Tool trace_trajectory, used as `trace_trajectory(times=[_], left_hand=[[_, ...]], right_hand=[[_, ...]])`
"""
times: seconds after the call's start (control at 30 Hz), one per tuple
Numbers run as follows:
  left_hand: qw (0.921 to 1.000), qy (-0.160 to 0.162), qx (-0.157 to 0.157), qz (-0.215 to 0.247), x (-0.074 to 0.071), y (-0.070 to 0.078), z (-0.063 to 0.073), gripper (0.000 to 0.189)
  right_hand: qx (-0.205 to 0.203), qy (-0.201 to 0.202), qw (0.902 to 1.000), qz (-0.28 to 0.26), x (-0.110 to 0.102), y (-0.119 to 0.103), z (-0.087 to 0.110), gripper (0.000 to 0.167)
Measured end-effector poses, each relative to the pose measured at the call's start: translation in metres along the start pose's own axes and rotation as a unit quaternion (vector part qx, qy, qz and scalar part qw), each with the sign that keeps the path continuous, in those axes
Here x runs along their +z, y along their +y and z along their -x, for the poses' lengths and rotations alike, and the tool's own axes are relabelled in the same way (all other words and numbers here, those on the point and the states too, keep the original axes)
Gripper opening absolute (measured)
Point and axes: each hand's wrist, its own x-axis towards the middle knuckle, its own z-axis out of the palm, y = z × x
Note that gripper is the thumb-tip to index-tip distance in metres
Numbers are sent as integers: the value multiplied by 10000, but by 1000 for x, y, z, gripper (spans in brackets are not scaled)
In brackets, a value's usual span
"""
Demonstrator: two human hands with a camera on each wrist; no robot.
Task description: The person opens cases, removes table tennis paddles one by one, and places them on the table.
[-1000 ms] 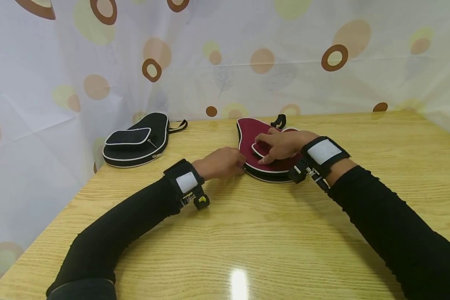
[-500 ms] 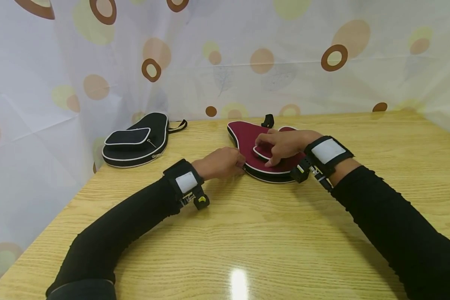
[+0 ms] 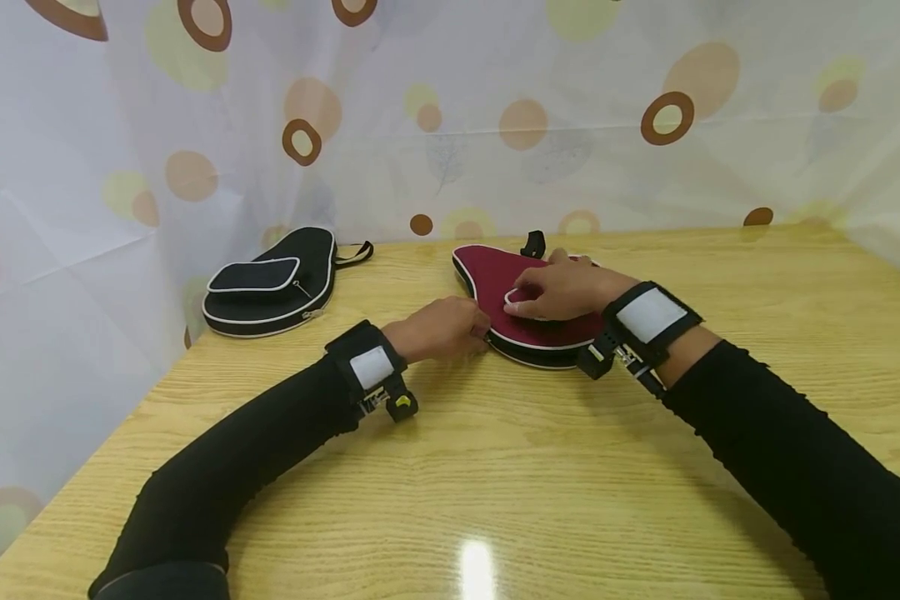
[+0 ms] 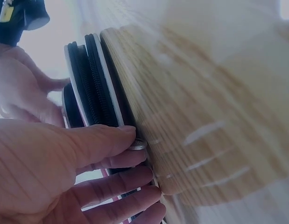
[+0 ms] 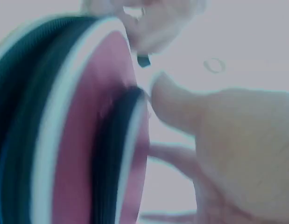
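Note:
A dark red, paddle-shaped zip case (image 3: 489, 273) with white piping lies on the table, its black side towards me. At its left front edge my left hand (image 3: 444, 327) pinches a silver zipper pull (image 4: 139, 145) between thumb and forefinger. Above the pull, two black toothed zipper strips run along the case's side in the left wrist view. My right hand (image 3: 565, 288) lies over the raised front pocket (image 5: 138, 161) of the case. Its fingers touch the pocket and the thumb is by the pocket's near edge; the right wrist view is blurred.
Further left, a black zip case (image 3: 303, 275) of the same shape lies near the back edge with its wrist loop pointing right. A patterned curtain (image 3: 450, 125) hangs behind and left of the wooden table (image 3: 390, 500).
The red case has turned, its narrow end swinging left, with my right hand on it. Since then the right hand has shifted slightly left on the pocket. My left hand has stayed in place.

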Motion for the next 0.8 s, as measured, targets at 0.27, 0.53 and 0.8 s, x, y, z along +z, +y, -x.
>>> trace_trajectory(times=[0.27,0.53,0.8], left_hand=[[9998,114,162,-34,2,-3,1,12],[9998,79,126,-119,1,-2,0,15],[9999,6,76,-86,1,-1,1,16]], right_hand=[[562,476,9972,155,9,-25,-3,50],[268,625,9975,169,13,-33,-7,33],[-321,682,9965,352,12,-27,-5,23]])
